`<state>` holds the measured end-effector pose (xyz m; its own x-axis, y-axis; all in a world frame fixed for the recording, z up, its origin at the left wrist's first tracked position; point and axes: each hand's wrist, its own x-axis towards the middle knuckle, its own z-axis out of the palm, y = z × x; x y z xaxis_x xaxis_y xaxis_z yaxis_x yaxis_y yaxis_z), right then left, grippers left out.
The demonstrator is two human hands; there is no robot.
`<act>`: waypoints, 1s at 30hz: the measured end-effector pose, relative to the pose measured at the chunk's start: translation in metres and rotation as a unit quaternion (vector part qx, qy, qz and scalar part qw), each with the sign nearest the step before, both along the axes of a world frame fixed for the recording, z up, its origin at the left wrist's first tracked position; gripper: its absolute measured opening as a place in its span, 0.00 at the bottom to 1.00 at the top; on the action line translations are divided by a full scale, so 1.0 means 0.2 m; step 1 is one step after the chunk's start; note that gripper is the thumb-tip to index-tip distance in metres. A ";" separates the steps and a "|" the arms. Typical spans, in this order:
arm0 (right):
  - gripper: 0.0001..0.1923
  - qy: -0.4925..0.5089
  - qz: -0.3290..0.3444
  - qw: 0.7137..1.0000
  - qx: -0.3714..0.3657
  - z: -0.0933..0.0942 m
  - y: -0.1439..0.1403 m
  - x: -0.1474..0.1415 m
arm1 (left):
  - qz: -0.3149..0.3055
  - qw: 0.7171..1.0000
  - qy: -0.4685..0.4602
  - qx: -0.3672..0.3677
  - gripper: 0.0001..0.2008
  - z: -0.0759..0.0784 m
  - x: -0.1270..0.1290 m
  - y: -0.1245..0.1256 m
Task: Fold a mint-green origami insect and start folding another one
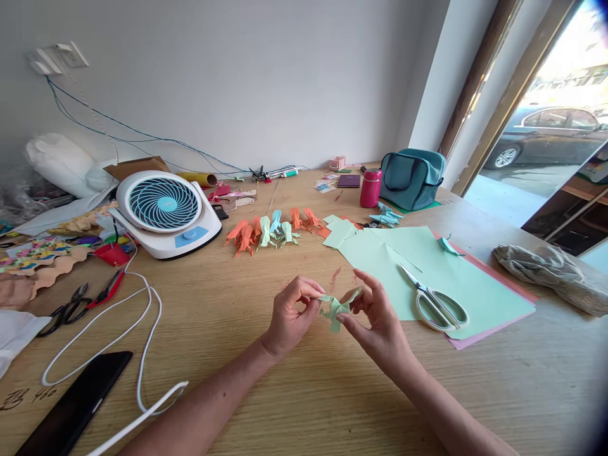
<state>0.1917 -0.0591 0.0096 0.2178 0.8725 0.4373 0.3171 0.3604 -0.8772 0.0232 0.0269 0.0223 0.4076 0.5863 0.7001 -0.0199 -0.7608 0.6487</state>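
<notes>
A light green folded paper figure [337,310] is held above the table between my two hands. My left hand [293,311] pinches a thin strip at its left side between thumb and fingertips. On the other side, my right hand [375,315] grips the body with the thumb in front, index finger raised. Beyond them, several finished-looking folded paper figures [265,233] in orange, green and blue stand in a cluster. Right of my hands, scissors with white handles [434,306] lie on large light green paper sheets [403,253].
A white fan [164,212] stands at the left, with a white cable [149,288] looping toward a black phone [78,405]. Pliers [71,307] lie near the left edge. A pink flask [371,188] and a teal bag [412,179] stand at the back right; a crumpled grey-brown bag [553,278] lies far right.
</notes>
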 end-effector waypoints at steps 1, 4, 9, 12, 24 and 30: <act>0.34 -0.018 -0.022 1.000 0.011 0.01 0.00 0.01 | 0.003 1.000 0.001 0.015 0.03 0.00 0.00 0.00; 0.24 -0.087 -0.075 0.992 0.058 0.05 -0.01 0.03 | 0.010 0.998 0.007 0.057 0.05 0.01 0.01 -0.01; 0.05 -0.156 -0.021 0.986 0.064 0.07 -0.02 0.01 | 0.018 0.994 0.036 0.103 0.06 0.02 0.01 -0.05; 0.01 -0.156 -0.018 0.987 0.044 0.05 -0.02 -0.01 | 0.024 0.991 0.057 0.123 0.06 0.02 0.01 -0.07; 0.04 -0.113 0.007 0.992 0.048 0.04 -0.01 0.01 | 0.026 0.973 0.094 0.211 0.06 0.05 -0.01 -0.05; 0.04 -0.108 0.022 0.993 0.048 0.04 -0.01 0.01 | 0.017 0.959 0.112 0.260 0.07 0.06 -0.03 -0.05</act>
